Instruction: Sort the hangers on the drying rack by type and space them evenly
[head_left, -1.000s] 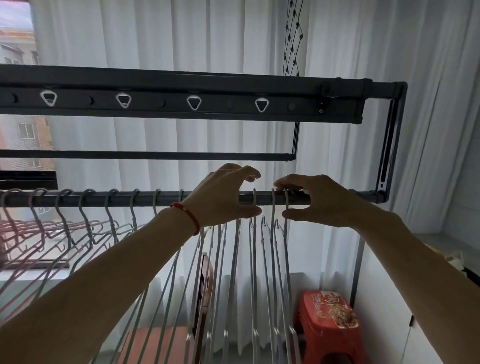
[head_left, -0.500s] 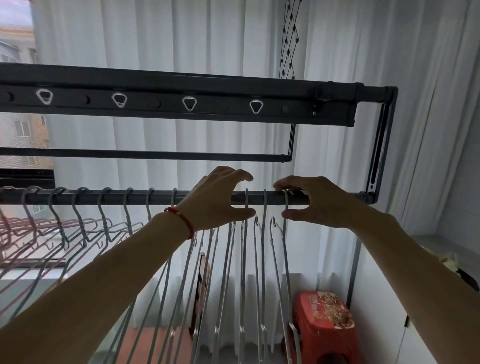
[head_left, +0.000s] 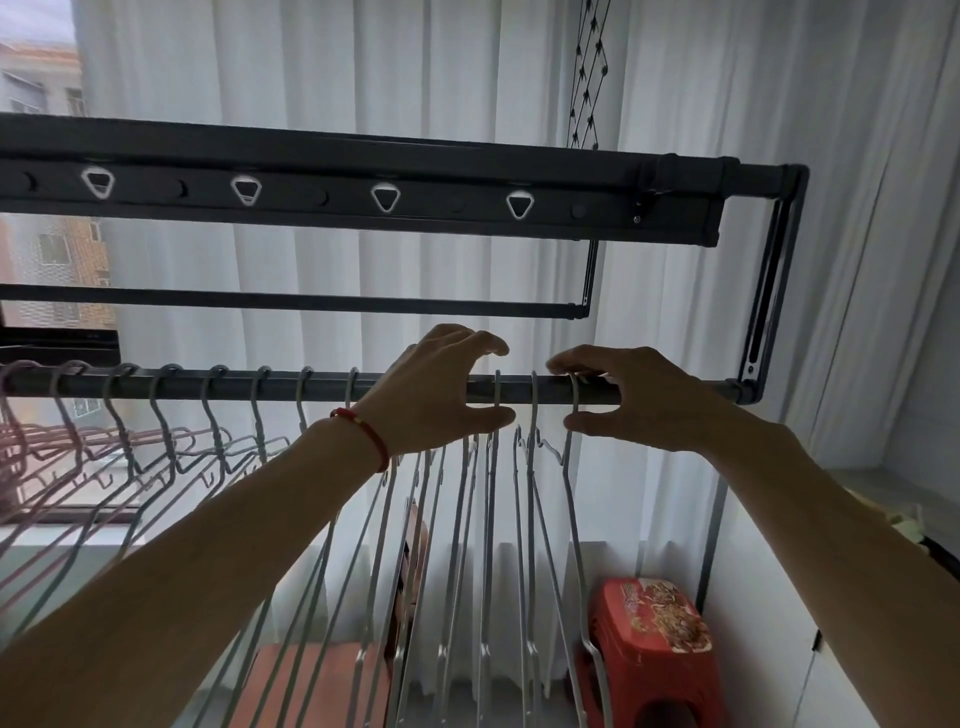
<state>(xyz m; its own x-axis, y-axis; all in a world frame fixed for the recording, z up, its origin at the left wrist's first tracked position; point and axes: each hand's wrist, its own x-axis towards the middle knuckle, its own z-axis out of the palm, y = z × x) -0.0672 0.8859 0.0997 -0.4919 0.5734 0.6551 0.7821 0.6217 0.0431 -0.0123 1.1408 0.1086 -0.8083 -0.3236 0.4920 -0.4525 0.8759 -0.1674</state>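
Observation:
A dark rail (head_left: 311, 387) of the drying rack carries a row of hangers. Pink hangers (head_left: 31, 447) hang at the far left, grey-green ones (head_left: 218, 441) beside them, and several silver metal hangers (head_left: 488, 519) under my hands. My left hand (head_left: 441, 389), with a red bracelet on its wrist, curls over the rail and pinches a silver hanger's hook (head_left: 497, 400) between thumb and fingers. My right hand (head_left: 628, 400) pinches the hook of the rightmost silver hanger (head_left: 574, 405). One more silver hook (head_left: 534, 395) sits on the rail between the two hands.
Above runs the rack's upper bar with triangular holes (head_left: 387, 197) and a thinner rod (head_left: 311, 304). The frame's end post (head_left: 769, 291) closes the rail at right. White curtains hang behind. A red stool (head_left: 654, 639) and a white cabinet (head_left: 769, 649) stand below right.
The hooks between my hands have spread apart along the rail. My left hand has shifted slightly left, while my right hand stays on the rightmost hook.

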